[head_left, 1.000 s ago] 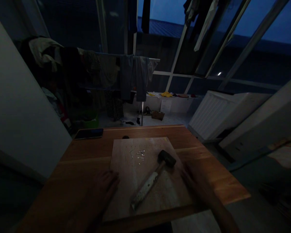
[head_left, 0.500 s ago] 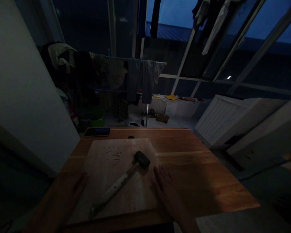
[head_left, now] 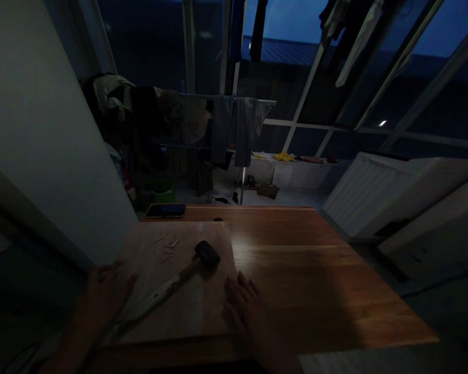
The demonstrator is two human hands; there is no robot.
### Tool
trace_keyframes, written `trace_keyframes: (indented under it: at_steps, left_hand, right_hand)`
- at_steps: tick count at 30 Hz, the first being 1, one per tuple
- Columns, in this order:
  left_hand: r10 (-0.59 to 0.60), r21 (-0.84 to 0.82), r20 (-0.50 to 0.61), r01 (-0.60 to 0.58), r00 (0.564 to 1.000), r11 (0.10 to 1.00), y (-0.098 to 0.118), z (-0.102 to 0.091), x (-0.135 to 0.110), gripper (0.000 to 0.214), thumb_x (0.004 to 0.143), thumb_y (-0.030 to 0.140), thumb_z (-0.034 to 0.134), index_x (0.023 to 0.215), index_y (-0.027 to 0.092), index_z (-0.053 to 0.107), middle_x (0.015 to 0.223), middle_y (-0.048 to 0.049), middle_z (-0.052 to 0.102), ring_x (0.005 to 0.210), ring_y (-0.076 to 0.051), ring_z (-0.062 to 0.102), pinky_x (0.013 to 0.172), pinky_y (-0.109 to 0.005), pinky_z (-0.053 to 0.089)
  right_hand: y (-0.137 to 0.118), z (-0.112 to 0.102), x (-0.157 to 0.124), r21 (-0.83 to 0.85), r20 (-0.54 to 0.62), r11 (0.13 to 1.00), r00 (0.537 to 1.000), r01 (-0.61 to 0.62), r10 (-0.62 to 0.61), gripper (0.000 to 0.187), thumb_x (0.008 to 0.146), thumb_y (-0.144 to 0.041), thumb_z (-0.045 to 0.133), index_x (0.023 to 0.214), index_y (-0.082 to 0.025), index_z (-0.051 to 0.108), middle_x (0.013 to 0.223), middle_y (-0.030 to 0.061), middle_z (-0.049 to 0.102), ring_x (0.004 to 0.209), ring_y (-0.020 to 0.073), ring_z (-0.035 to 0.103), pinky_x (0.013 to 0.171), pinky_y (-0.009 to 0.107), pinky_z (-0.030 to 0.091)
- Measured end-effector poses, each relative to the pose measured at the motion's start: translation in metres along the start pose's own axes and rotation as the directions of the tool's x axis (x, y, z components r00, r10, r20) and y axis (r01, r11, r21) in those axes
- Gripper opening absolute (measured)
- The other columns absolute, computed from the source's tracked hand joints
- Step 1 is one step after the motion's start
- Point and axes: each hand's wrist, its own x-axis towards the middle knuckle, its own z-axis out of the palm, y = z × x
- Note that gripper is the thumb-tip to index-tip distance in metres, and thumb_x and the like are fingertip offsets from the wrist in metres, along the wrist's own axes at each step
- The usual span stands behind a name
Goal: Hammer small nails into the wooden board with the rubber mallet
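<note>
L hand [head_left: 109, 291]: flat on board [head_left: 197, 317] left edge, grip released.
R hand [head_left: 244, 306]: same, right edge.
Tip: press evenly, keep board level; hammer [head_left: 171, 288], nails [head_left: 167, 249] lie loose.

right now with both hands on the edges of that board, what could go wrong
1. The loose nails lie on the board; a tilt or jolt could scatter them, and they'd be hard to find in this dim light.
2. The hammer lies unsecured on the board, handle end by the left hand; it could slide off.
3. The board seems to sit near the table's left edge and might tip there.
</note>
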Motion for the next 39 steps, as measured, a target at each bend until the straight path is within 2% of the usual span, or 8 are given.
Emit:
trace_keyframes:
  at_steps: [5, 15, 19, 21, 24, 29, 35, 39]
  left_hand:
    - [0.119, 0.124, 0.13, -0.135, 0.984, 0.983, 0.048, 0.002, -0.006, 0.046, 0.082, 0.019, 0.061, 0.125, 0.025, 0.074, 0.145, -0.018, 0.059, 0.132, -0.045, 0.053, 0.095, -0.06, 0.055]
    - [0.245, -0.28, 0.184, -0.188, 0.952, 0.942, 0.155, -0.009, -0.023, 0.04, 0.102, 0.03, 0.042, 0.133, 0.027, 0.067, 0.142, -0.0108, 0.062, 0.117, -0.026, 0.066, 0.097, -0.042, 0.056]
    - [0.258, -0.345, 0.123, -0.202, 0.958, 0.917, 0.171, -0.004, 0.004, 0.041, 0.104, 0.038, 0.04, 0.131, 0.022, 0.066, 0.133, -0.0138, 0.067, 0.119, -0.029, 0.065, 0.102, -0.048, 0.054]
    - [0.319, -0.365, 0.051, -0.28, 0.946, 0.888, 0.184, 0.008, 0.023, 0.04, 0.104, 0.038, 0.043, 0.13, 0.019, 0.066, 0.139, -0.0162, 0.064, 0.127, -0.03, 0.061, 0.108, -0.052, 0.051]
    - [0.467, -0.39, -0.054, -0.449, 0.883, 0.804, 0.213, 0.03, 0.051, 0.043, 0.102, 0.041, 0.052, 0.137, 0.019, 0.061, 0.156, -0.0177, 0.05, 0.146, -0.033, 0.046, 0.119, -0.053, 0.041]
    - [0.608, -0.37, 0.027, -0.557, 0.794, 0.743, 0.27, 0.05, 0.079, 0.071, 0.101, 0.058, 0.049, 0.155, 0.013, 0.044, 0.168, -0.024, 0.03, 0.158, -0.04, 0.022, 0.126, -0.06, 0.024]
    - [0.798, -0.499, -0.001, -0.692, 0.603, 0.522, 0.329, 0.047, 0.085, 0.055, 0.107, 0.039, 0.038, 0.154, 0.012, 0.045, 0.166, -0.0202, 0.036, 0.159, -0.03, 0.025, 0.13, -0.051, 0.022]
    - [0.852, -0.67, -0.015, -0.637, 0.524, 0.38, 0.351, 0.04, 0.081, 0.052, 0.104, 0.025, 0.039, 0.154, 0.013, 0.044, 0.165, -0.0163, 0.042, 0.155, -0.023, 0.036, 0.128, -0.044, 0.031]
  right_hand:
    - [0.029, -0.016, -0.016, -0.044, -0.102, 0.988, 0.984, -0.151, 0.145, 0.043, 0.105, -0.033, 0.046, 0.141, -0.021, 0.066, 0.147, 0.0083, 0.065, 0.147, 0.0326, 0.048, 0.123, 0.055, 0.039]
    - [0.121, -0.06, -0.081, -0.053, -0.342, 0.922, 0.875, -0.383, 0.343, 0.045, 0.101, -0.043, 0.04, 0.114, -0.02, 0.076, 0.117, 0.0151, 0.078, 0.11, 0.0314, 0.072, 0.1, 0.049, 0.055]
    - [0.115, -0.055, -0.084, 0.019, -0.473, 0.905, 0.793, -0.426, 0.383, 0.049, 0.099, -0.048, 0.039, 0.122, -0.019, 0.072, 0.122, 0.0172, 0.075, 0.111, 0.0328, 0.071, 0.099, 0.05, 0.054]
    - [0.095, -0.052, -0.073, 0.118, -0.409, 0.908, 0.814, -0.401, 0.413, 0.053, 0.102, -0.052, 0.038, 0.138, -0.022, 0.064, 0.125, 0.0145, 0.074, 0.112, 0.0297, 0.071, 0.096, 0.044, 0.056]
    - [0.062, -0.053, -0.047, 0.221, -0.196, 0.892, 0.878, -0.395, 0.437, 0.059, 0.102, -0.057, 0.039, 0.15, -0.025, 0.055, 0.104, 0.0095, 0.08, 0.094, 0.0283, 0.077, 0.084, 0.038, 0.058]
    - [0.043, -0.056, -0.02, 0.337, -0.129, 0.887, 0.917, -0.316, 0.376, 0.049, 0.102, -0.055, 0.04, 0.097, -0.022, 0.076, 0.088, 0.0082, 0.079, 0.082, 0.0263, 0.075, 0.079, 0.034, 0.055]
    - [0.066, -0.045, -0.044, 0.699, -0.168, 0.665, 0.844, -0.262, 0.51, 0.04, 0.091, -0.061, 0.058, 0.09, -0.022, 0.064, 0.079, 0.0034, 0.074, 0.075, 0.0239, 0.072, 0.067, 0.032, 0.057]
    - [0.086, -0.042, -0.068, 0.802, -0.176, 0.531, 0.742, -0.272, 0.647, 0.04, 0.089, -0.057, 0.058, 0.114, -0.027, 0.052, 0.107, 0.0067, 0.074, 0.067, 0.021, 0.071, 0.044, 0.027, 0.05]
